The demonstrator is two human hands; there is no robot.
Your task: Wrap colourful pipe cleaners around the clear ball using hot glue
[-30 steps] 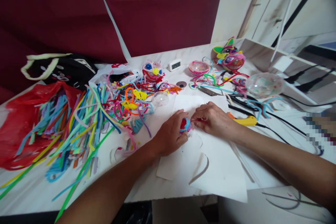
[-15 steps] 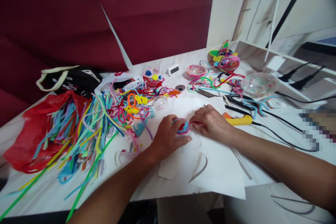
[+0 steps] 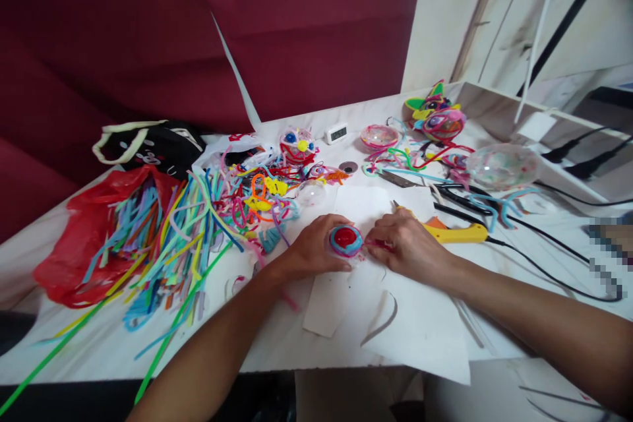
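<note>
My left hand [image 3: 316,244] curls its thumb and fingers around the edge of a small round piece [image 3: 346,238] with a red centre, a light blue ring and a pinkish rim. At the right side of that piece, my right hand [image 3: 408,244] is closed on a thin pink-red pipe cleaner [image 3: 374,243]. Fingers hide much of the pipe cleaner. Both hands are over white paper sheets [image 3: 420,336]. Just beyond the right hand lies a yellow glue gun [image 3: 457,233] with a black cord, its tip pointing up and left.
On the left, a red plastic bag [image 3: 74,244] spills many coloured pipe cleaners [image 3: 182,244]. Behind are decorated balls [image 3: 297,145], a white digital timer [image 3: 337,134] and a pink-rimmed clear bowl [image 3: 380,138]. Scissors [image 3: 395,178] and a clear dome [image 3: 504,166] lie at right.
The round piece now shows its red centre more fully, with the left fingers moved back to its edge. My right hand stays close beside it. The whole view has shifted slightly.
</note>
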